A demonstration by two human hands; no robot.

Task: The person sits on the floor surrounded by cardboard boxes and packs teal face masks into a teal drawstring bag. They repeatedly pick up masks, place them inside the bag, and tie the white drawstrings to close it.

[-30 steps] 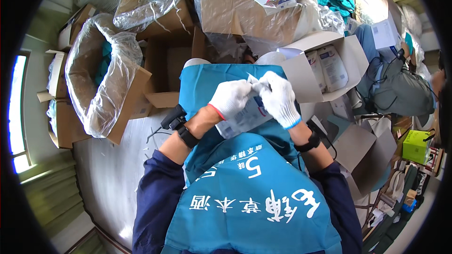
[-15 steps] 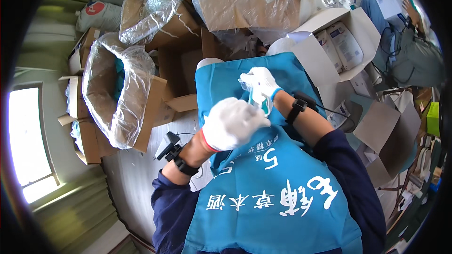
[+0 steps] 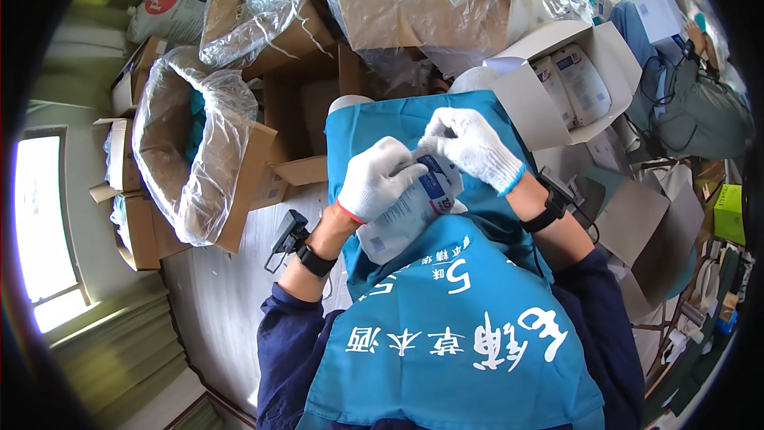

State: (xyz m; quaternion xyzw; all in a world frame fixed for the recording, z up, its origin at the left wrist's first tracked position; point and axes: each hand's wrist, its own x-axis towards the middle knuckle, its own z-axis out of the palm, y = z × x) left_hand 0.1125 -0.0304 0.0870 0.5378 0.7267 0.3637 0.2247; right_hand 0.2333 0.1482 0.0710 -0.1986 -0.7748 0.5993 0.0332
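A flat white pouch with blue panels (image 3: 398, 223) lies slanted over the blue apron (image 3: 446, 302) on my lap. My left hand (image 3: 377, 181), in a white knit glove with a red cuff, is closed on the pouch's upper left side. At its top edge my right hand (image 3: 471, 146), gloved in white with a blue cuff, pinches with thumb and fingertips. Those fingertips cover the pouch's top corner, so I cannot see whether the edge is sealed there.
A white carton (image 3: 527, 111) at the right holds similar pouches. Plastic-lined cardboard boxes stand at the left (image 3: 231, 191) and at the top (image 3: 430, 20), the latter heaped with pouches. Another person (image 3: 696, 99) sits at the far right. Opened cartons (image 3: 656, 223) lie beside my right arm.
My hands have drawn apart, the right moving right and nearer, the left slightly up. The pouch, mostly hidden before, now shows between them.
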